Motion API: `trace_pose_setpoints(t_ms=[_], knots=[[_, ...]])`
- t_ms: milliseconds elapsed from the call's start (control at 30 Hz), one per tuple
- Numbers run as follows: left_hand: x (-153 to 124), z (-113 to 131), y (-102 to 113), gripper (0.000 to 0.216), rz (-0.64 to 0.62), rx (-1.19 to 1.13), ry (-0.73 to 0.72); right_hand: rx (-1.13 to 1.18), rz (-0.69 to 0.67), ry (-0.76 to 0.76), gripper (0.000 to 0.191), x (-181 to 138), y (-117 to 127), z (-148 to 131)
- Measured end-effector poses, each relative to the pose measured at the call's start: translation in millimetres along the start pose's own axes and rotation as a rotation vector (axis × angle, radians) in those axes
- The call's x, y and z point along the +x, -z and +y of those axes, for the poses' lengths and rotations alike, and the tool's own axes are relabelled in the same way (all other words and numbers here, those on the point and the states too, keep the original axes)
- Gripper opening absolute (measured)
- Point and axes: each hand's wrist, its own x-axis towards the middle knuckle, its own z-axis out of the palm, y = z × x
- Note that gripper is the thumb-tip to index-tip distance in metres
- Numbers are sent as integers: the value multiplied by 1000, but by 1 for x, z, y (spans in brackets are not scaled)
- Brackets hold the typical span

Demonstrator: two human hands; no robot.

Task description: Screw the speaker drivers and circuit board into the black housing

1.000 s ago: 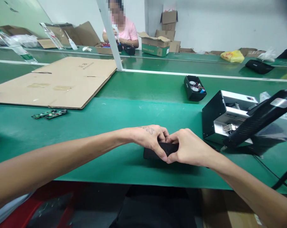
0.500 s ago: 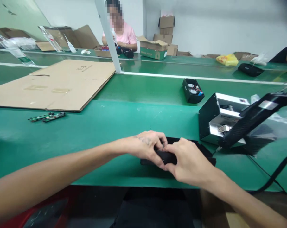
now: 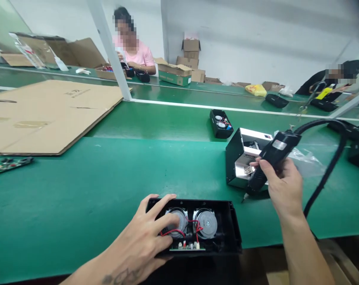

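An open black speaker housing (image 3: 227, 221) lies at the near edge of the green bench, showing two round speakers (image 3: 206, 222), red wires and a small circuit board. My left hand (image 3: 149, 233) rests on its left side, fingers spread flat over the left speaker. My right hand (image 3: 282, 186) is closed round a black electric screwdriver (image 3: 271, 158), its tip pointing down just right of the housing. A thick black cable (image 3: 328, 166) runs from the tool to the right.
A black-and-silver metal box (image 3: 235, 162) stands behind the screwdriver. Another open speaker housing (image 3: 221, 123) sits on the belt beyond. Flat cardboard (image 3: 48, 114) and circuit boards (image 3: 7, 165) lie left. Two people work at the far benches among cardboard boxes (image 3: 173, 73).
Both hands were pressed together on the closed black housing. Now it lies open side up, my left hand lies on it, and my right hand has taken up the screwdriver.
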Motion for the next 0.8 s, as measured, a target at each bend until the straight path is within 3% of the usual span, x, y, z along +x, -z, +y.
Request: trace_pose_setpoints(t_ms=[233,333,467,667,800], knots=[[2,4,-3,26,96,-23,38,393,-100,-89,37,-17,-2,-13],[8,6,-6,29,130,-16,94,469,64,51,35,-3,9,-38],[20,8,-11,31,147,-11,130,349,231,276,35,20,13,-54],[26,8,-12,34,136,63,113,206,92,251,32,34,-4,-37],[25,7,-14,36,174,2,111,131,-83,169,27,28,-4,-46]])
